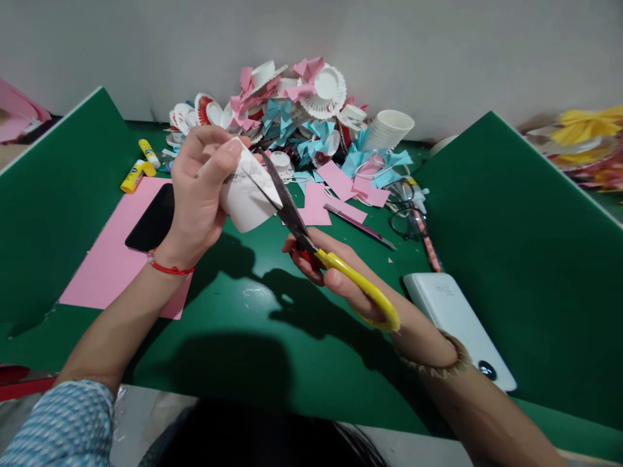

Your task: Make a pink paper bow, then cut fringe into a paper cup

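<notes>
One white paper cup (249, 201) is in your left hand (202, 185), pinched between thumb and fingers, and your right hand (341, 245) grips one pair of scissors (292, 214), its two blades apart at the cup's edge. Beside your left wrist is one black phone (152, 220) on one pink sheet (104, 259), with two yellow glue sticks (131, 179) past it. Past your right hand lie one thin knife (360, 227) and one pair of glasses (407, 222), with one white power bank (452, 311) beside that wrist.
</notes>
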